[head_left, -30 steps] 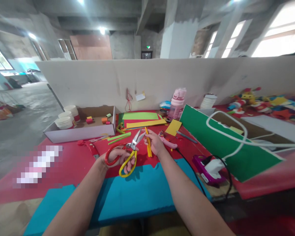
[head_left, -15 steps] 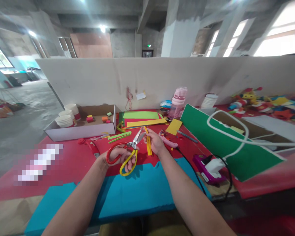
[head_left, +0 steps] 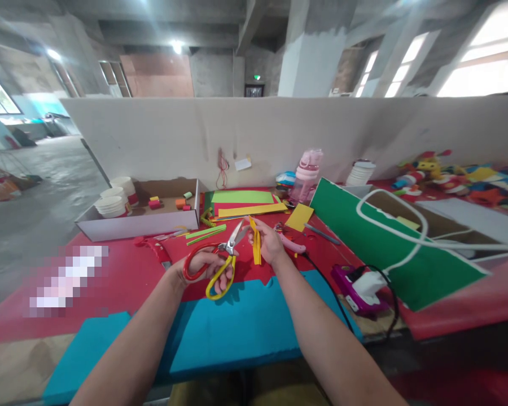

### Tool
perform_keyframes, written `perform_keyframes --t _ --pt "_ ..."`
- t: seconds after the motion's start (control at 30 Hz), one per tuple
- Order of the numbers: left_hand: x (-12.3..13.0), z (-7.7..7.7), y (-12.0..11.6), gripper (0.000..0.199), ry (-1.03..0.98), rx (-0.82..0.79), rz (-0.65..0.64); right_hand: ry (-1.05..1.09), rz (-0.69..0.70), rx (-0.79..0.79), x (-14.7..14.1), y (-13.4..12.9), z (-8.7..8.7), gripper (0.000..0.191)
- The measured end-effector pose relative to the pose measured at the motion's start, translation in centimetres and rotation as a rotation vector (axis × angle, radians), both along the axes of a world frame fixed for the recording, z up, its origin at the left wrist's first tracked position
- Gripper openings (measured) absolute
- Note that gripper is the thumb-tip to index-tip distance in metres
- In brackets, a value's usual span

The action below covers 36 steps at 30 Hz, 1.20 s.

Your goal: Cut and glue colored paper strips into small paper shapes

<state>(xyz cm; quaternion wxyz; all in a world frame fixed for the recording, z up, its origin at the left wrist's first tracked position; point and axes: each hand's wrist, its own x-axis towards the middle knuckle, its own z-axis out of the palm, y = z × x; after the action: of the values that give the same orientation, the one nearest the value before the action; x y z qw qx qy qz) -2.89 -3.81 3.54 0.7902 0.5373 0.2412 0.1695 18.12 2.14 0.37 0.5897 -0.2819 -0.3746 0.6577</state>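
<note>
My left hand [head_left: 206, 266] holds a pair of scissors [head_left: 231, 246] with one red and one yellow handle loop. The blades are parted and point up and to the right. Just beyond their tips, my right hand [head_left: 266, 242] pinches folded yellow strips [head_left: 257, 248], probably paper, which hang nearly upright. Whether the blades touch the strips I cannot tell. Below both hands lies a blue mat [head_left: 237, 327]. Green strips [head_left: 206, 233] rest on the red table cover beyond the scissors, and a pink glue gun [head_left: 293, 244] is right of my right hand.
At the left stands a box [head_left: 139, 224] with paper cups [head_left: 112, 203] and small coloured rolls. Yellow and green sheets [head_left: 243, 197] lie at the back near a pink bottle [head_left: 307, 175]. A green board [head_left: 389, 248], white cable and purple power strip [head_left: 359, 293] occupy the right.
The yellow strips have turned slightly more upright in my right hand. Both hands keep their holds, and the scissors stay parted almost in place.
</note>
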Motion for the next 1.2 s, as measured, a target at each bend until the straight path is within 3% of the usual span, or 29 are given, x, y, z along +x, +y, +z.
perform_keyframes --t 0.37,0.73,1.03,1.2 --pt "-0.2 -0.7 0.3 0.037 -0.029 -0.035 -0.005 -0.075 -0.066 -0.028 -0.2 0.2 -0.2 0.028" --pt "-0.6 -0.4 0.5 0.046 -0.153 -0.02 0.047 -0.285 -0.18 0.14 -0.6 0.1 -0.6 0.028" --pt "-0.3 -0.2 0.4 0.026 -0.054 -0.031 0.002 -0.334 -0.194 0.176 -0.9 0.1 -0.7 0.027" --pt "-0.4 -0.2 0.5 0.027 -0.076 -0.036 -0.003 -0.338 -0.168 0.214 -1.1 0.0 -0.6 0.03"
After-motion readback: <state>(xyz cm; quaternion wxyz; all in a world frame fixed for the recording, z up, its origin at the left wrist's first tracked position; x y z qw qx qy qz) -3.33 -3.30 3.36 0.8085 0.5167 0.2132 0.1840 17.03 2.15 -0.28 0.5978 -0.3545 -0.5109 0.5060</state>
